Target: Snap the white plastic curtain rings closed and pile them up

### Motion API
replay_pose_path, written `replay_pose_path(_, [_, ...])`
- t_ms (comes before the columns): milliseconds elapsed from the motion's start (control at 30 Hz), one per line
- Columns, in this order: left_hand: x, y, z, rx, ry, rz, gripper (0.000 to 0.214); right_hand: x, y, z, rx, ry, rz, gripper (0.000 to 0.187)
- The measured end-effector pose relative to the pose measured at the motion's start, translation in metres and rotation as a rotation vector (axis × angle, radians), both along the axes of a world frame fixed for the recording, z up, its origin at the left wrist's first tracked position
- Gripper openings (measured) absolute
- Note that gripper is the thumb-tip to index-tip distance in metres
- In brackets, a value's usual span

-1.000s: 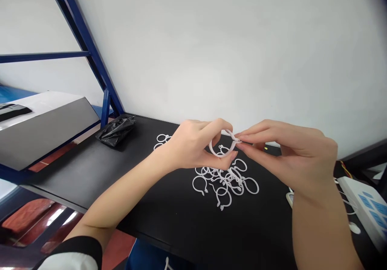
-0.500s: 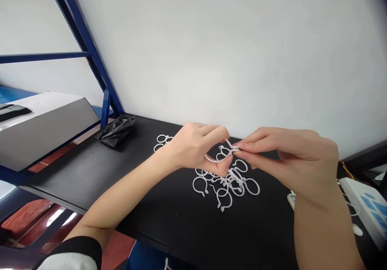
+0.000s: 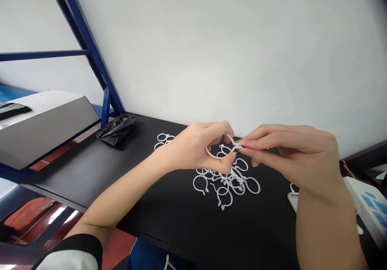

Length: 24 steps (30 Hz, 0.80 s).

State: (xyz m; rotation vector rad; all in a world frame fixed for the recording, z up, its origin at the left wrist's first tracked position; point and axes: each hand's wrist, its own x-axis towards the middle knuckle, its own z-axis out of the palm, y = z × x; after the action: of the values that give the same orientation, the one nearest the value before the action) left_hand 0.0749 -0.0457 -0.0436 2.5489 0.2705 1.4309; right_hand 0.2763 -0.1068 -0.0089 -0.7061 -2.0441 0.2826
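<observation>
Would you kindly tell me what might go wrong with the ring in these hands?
The right hand pinches the white ring only where its ends meet, so it might slip from that grip. If it fell, it could get mixed in with the similar loose rings on the black table below.

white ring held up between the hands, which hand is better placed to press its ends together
Probably the right hand: its fingertips pinch at the ends of the white ring, while the left hand curls around the rest.

Black table (image 3: 178,217), loose white rings (image 3: 236,177), black bag (image 3: 117,130)
</observation>
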Motion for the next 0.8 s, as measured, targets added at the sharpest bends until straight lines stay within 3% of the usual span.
replay_pose_path(233, [-0.0028, 0.0005, 0.0027, -0.111, 0.027, -0.099, 0.015, -0.0016, 0.0001, 0.0007, -0.016, -0.009, 0.014, 0.024])
replay_pose_path(800, [-0.0068, -0.0038, 0.0094, -0.078, 0.051, -0.076, 0.011, -0.0066, -0.0024, 0.0016, -0.033, 0.017, 0.020, 0.026])
